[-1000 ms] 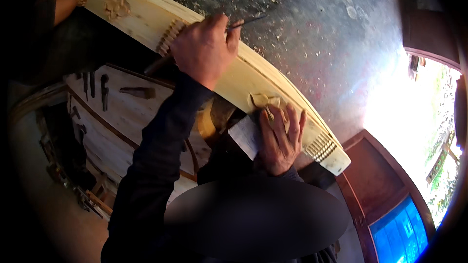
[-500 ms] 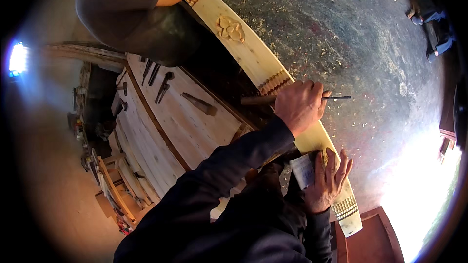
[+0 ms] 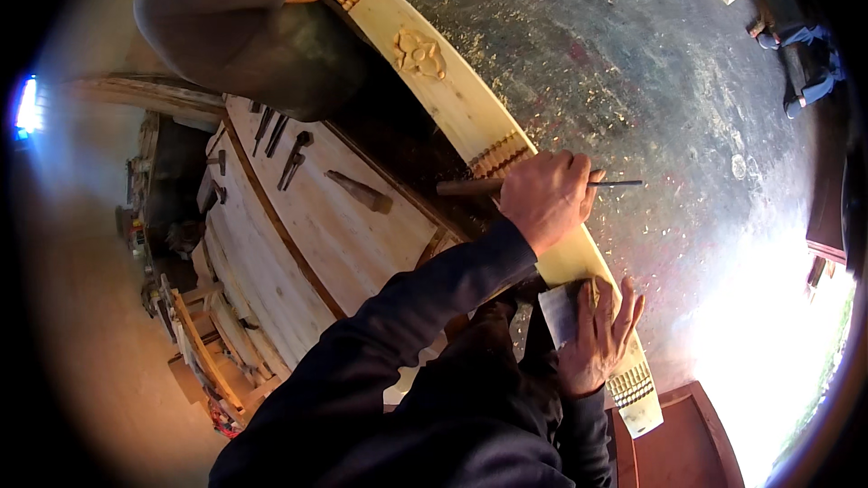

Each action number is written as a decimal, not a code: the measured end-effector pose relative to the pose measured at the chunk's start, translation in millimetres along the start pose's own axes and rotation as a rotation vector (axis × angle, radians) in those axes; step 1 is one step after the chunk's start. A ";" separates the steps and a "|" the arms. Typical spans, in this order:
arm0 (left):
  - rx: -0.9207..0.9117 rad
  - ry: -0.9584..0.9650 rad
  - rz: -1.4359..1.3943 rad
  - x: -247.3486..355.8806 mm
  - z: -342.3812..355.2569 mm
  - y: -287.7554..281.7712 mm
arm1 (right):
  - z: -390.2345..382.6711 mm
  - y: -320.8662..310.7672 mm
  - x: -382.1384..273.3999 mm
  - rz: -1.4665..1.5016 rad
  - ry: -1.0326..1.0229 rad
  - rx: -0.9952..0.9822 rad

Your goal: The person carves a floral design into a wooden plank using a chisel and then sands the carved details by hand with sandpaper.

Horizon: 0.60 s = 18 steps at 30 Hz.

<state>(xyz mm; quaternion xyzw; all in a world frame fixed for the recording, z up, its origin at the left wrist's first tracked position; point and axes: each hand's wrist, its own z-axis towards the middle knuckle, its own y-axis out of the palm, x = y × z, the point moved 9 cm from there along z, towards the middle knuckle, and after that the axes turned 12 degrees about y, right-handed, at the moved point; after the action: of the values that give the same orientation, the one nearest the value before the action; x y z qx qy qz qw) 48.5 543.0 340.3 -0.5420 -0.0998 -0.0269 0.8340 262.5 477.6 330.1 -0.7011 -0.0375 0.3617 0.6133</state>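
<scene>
A long pale wooden board (image 3: 493,108) with carved ornament runs from the upper left to the lower right beneath both my hands. My left hand (image 3: 547,194) is closed around a chisel, resting over the board beside a carved row of ridges (image 3: 499,155). The chisel's wooden handle (image 3: 466,188) sticks out to the left and its thin dark blade (image 3: 619,183) to the right. Lower down, my right hand (image 3: 597,339) presses a sheet of sandpaper (image 3: 561,312) to the board with fingers extended. Its pale printed back shows beside the thumb; the rest is hidden under the fingers.
Another person (image 3: 235,27) sits at the board's far left end. Several tools, including a wooden-handled one (image 3: 360,192), lie on a plank surface (image 3: 362,244) at left. Wood shavings dot the grey floor (image 3: 669,81). A reddish-brown wooden piece (image 3: 683,443) stands at the lower right.
The whole view has shifted slightly, so things sit a little further left. My right fingers and the sandpaper have moved a little on the board; my left hand keeps its hold on the chisel.
</scene>
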 end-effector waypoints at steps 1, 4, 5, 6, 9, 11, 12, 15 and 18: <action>-0.011 -0.005 -0.003 0.5 0.0 2.2 | -3.9 1.8 3.5 -0.019 0.004 0.003; 0.026 0.001 0.020 0.3 4.2 1.6 | -7.7 -0.8 8.8 -0.011 0.026 0.026; 0.050 0.005 0.008 5.1 4.1 3.9 | 1.2 -3.5 4.1 0.000 0.043 -0.022; 0.052 0.012 0.017 2.3 2.0 3.2 | 10.7 -3.8 -3.8 0.011 0.036 -0.019; -0.011 -0.043 0.044 -3.6 0.4 0.7 | 11.4 -31.4 -7.6 0.024 -0.006 0.022; -0.010 -0.021 0.078 -1.3 3.4 -4.9 | -23.1 -43.2 11.8 -0.012 0.013 0.111; -0.022 -0.029 0.093 -0.7 3.3 -2.4 | -37.5 -44.5 23.1 -0.061 0.030 0.090; -0.048 -0.027 0.110 0.2 3.8 0.5 | -60.6 -37.1 41.8 -0.092 0.030 0.094; -0.053 -0.023 0.119 -0.7 4.5 0.0 | -62.1 -39.1 40.7 -0.083 0.043 0.094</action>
<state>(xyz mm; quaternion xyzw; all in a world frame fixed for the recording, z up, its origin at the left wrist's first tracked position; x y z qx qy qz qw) 47.2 547.0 341.9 -0.5692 -0.0765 0.0262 0.8182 342.0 455.7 345.2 -0.6772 -0.0360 0.3221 0.6606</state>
